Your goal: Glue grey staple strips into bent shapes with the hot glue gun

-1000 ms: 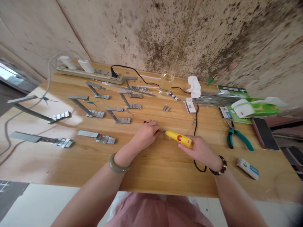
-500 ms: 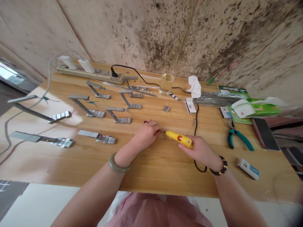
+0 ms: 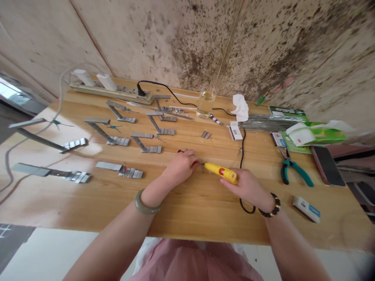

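- Yellow glue gun [image 3: 216, 169]: just one, near the middle of the wooden table [image 3: 190, 218], tip pointing to the left finger tips.
- Right hand [image 3: 249, 186]: clamped around the back part of the glue gun.
- Left hand [image 3: 181, 168]: curled low, finger tips bunched close together, just beside the tip. Cannot tell what, if anything, is pinched there; too small and blurry.
- Hardly any change over the last second: same place for both hands, same place for the glue gun. Seems to mean a slow, careful bit of work, with both hands kept steady at one spot.
- Now to count. Bent grey pieces [image 3: 98, 130] standing up: six, all on the left half or near the middle.
- Flat grey pieces [image 3: 109, 166]: two, nearer the front edge, on the left.
- Small boxes [image 3: 306, 209]: three, all on the right side.
- Pliers [image 3: 303, 174]: one pair, blue-green handles, legs spread.
- Phone [image 3: 328, 165]: one, at the right edge.
- Glass [image 3: 205, 104]: one, near the wall.
- White plugs [image 3: 106, 82]: two, on one power strip [image 3: 117, 93].
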`<action>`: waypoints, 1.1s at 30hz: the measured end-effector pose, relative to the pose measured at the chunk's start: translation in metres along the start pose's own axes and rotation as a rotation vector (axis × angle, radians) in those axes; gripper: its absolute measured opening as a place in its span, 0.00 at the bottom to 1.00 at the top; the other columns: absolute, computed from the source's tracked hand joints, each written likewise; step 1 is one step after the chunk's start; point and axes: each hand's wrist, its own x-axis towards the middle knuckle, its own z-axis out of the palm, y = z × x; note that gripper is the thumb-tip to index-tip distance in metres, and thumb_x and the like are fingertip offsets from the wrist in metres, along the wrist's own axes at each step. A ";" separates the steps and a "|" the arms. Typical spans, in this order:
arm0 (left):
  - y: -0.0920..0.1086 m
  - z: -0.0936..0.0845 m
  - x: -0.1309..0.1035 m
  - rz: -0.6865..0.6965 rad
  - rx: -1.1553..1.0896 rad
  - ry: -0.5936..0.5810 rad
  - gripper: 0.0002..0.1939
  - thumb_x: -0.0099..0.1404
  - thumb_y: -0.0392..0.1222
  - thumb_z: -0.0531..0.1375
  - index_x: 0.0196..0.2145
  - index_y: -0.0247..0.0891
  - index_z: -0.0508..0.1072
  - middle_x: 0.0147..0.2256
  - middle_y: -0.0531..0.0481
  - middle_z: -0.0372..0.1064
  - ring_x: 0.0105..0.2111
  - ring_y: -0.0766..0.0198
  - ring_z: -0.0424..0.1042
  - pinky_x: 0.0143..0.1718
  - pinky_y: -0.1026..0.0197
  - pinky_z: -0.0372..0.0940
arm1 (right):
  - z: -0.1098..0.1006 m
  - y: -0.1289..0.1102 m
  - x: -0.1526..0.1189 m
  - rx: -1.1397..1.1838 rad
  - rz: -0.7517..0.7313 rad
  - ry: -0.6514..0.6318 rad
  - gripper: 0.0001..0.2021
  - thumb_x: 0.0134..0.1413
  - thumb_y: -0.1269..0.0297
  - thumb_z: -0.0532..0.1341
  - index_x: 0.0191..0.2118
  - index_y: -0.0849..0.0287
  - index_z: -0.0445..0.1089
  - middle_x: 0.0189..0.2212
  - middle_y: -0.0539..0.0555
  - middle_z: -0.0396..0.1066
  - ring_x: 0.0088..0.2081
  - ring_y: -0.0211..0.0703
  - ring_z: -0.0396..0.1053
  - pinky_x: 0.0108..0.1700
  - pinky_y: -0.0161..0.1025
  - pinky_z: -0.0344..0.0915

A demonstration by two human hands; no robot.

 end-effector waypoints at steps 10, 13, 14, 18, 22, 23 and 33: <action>0.000 0.000 0.000 -0.012 -0.014 -0.002 0.08 0.63 0.35 0.55 0.30 0.37 0.74 0.31 0.47 0.67 0.35 0.61 0.65 0.40 0.58 0.60 | 0.000 0.001 0.001 -0.010 0.008 0.018 0.09 0.55 0.59 0.56 0.35 0.57 0.70 0.28 0.51 0.73 0.28 0.41 0.69 0.28 0.34 0.60; 0.000 0.000 0.000 -0.015 0.001 -0.011 0.08 0.63 0.35 0.55 0.30 0.36 0.74 0.31 0.47 0.67 0.35 0.61 0.65 0.39 0.58 0.60 | -0.001 0.000 0.001 -0.001 0.005 0.007 0.09 0.55 0.59 0.56 0.34 0.57 0.70 0.28 0.51 0.73 0.28 0.41 0.69 0.28 0.34 0.60; 0.000 0.000 0.000 -0.014 0.005 -0.013 0.09 0.63 0.35 0.55 0.30 0.36 0.74 0.31 0.47 0.67 0.35 0.61 0.65 0.39 0.58 0.60 | 0.000 0.000 0.001 0.001 0.005 0.003 0.09 0.55 0.59 0.56 0.34 0.57 0.70 0.28 0.51 0.73 0.28 0.41 0.69 0.28 0.34 0.60; 0.000 -0.001 0.000 -0.008 0.009 -0.009 0.09 0.63 0.35 0.54 0.30 0.37 0.74 0.31 0.47 0.67 0.35 0.60 0.65 0.39 0.58 0.60 | 0.000 0.001 0.000 0.000 0.003 -0.007 0.09 0.55 0.59 0.56 0.33 0.57 0.70 0.27 0.51 0.73 0.28 0.41 0.69 0.28 0.34 0.59; 0.000 -0.001 0.000 -0.007 -0.001 -0.006 0.08 0.63 0.35 0.55 0.30 0.37 0.74 0.31 0.47 0.67 0.35 0.61 0.65 0.39 0.58 0.60 | -0.001 0.001 0.000 -0.005 0.008 -0.001 0.09 0.55 0.59 0.56 0.33 0.57 0.70 0.27 0.51 0.73 0.27 0.42 0.69 0.27 0.34 0.59; 0.000 -0.001 0.000 -0.009 -0.003 -0.005 0.08 0.63 0.35 0.55 0.30 0.37 0.74 0.31 0.47 0.67 0.35 0.61 0.65 0.39 0.58 0.60 | -0.001 0.001 0.000 -0.004 0.008 0.002 0.09 0.55 0.59 0.56 0.33 0.57 0.70 0.27 0.51 0.73 0.28 0.42 0.69 0.28 0.34 0.59; 0.000 -0.001 0.000 -0.013 0.011 -0.006 0.09 0.63 0.36 0.55 0.29 0.37 0.74 0.31 0.47 0.67 0.35 0.60 0.65 0.39 0.58 0.60 | 0.001 0.001 0.001 0.001 0.005 0.015 0.09 0.55 0.59 0.57 0.34 0.57 0.70 0.29 0.51 0.74 0.29 0.42 0.70 0.29 0.34 0.61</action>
